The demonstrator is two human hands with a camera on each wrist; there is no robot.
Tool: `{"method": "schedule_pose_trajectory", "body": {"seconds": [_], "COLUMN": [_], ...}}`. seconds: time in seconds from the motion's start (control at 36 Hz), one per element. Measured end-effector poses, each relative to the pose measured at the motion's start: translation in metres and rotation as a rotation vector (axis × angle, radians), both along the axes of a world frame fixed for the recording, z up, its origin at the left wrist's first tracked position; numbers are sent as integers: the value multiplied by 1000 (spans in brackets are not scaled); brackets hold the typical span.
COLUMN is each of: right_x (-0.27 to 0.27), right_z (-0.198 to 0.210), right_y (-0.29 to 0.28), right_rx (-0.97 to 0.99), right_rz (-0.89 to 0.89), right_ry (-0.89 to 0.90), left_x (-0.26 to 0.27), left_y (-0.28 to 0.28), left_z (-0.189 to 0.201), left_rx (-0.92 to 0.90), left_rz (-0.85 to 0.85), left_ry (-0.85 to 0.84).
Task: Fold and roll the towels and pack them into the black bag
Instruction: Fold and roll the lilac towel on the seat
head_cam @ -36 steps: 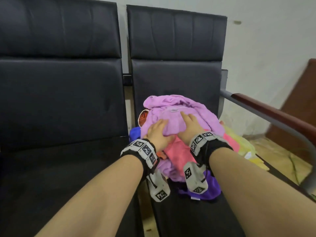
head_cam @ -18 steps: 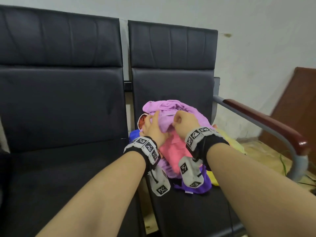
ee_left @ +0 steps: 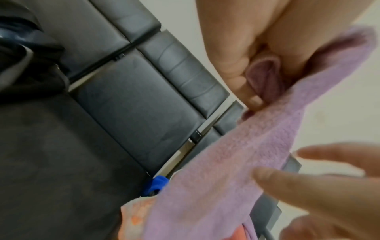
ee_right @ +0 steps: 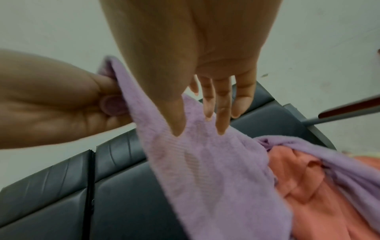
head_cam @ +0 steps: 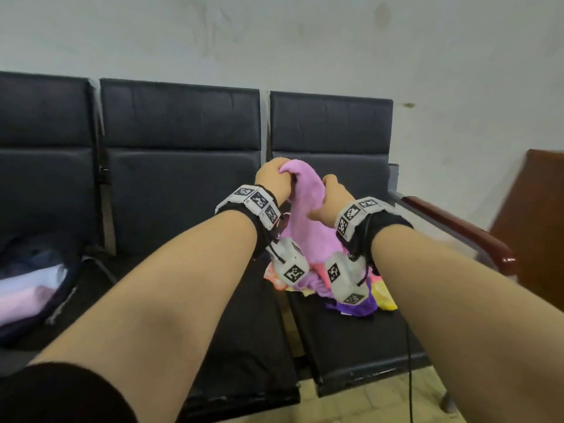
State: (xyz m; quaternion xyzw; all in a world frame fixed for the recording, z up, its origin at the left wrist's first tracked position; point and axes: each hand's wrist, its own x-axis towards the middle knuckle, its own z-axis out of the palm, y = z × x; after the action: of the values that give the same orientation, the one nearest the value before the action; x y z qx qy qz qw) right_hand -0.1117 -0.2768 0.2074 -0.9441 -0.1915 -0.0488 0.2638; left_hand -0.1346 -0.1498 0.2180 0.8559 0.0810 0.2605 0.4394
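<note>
Head view: row of three black padded seats (head_cam: 180, 190) against a pale wall (head_cam: 305, 41), wooden-topped armrest (head_cam: 457, 227) at the right end. Black bag (head_cam: 39, 288) on the far-left seat, mouth open, pale folded cloth inside, blurred at the frame edge, so possibly towels already packed. Heap of towels (head_cam: 363, 303) on the rightmost seat, well apart from the bag: coral, yellow, deep purple and a scrap of blue among them. Lilac towel (head_cam: 308, 203) lifted above the heap, top end raised between both hands, lower end draped onto the pile. Left hand (head_cam: 272, 181) fisted around the upper corner, fingers (ee_left: 236, 78) curled tight with a fold of lilac cloth bunched inside the fist, plainly seen from the left wrist. Right hand (head_cam: 331, 198) just beside it and a little lower, thumb and fingertips (ee_right: 223, 116) extended and spread against the hanging cloth, touching rather than gripping in the right wrist view; thumb side in the head view pressed to the towel's edge. Marker-tagged black bands on both wrists.
</note>
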Motion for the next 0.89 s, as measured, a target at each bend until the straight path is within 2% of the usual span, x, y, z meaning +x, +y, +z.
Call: {"method": "schedule_pose_trajectory", "body": {"seconds": [0.06,0.14,0.22,0.31,0.44,0.53,0.64,0.89], "right_x": [-20,-51,-73,-90,-109,-115,-114,-102], "right_z": [-5,-12,-26,-42,-64,-76,-99,-167], "right_y": [6,20,43,62,85,97,107,114], "right_rx": [-64,-169,-199,-120,23,137,191,266], "right_rz": [-16,50,107,187,148,152,191,184], "right_ry": [14,-2,-36,22,47,78,120,127], "left_x": [-31,-73,-112,-142,-182,-196,-201,-188], "left_y": [6,16,25,39,66,85,110,120], "left_z": [6,7,2,-9,-31,-49,-87,-187], "left_rx": [37,132,143,122,89,60,-27,-242], "left_rz": [33,44,61,83,130,184,259,253], "left_ry": [-45,-59,-72,-95,-123,-132,-106,-48]}}
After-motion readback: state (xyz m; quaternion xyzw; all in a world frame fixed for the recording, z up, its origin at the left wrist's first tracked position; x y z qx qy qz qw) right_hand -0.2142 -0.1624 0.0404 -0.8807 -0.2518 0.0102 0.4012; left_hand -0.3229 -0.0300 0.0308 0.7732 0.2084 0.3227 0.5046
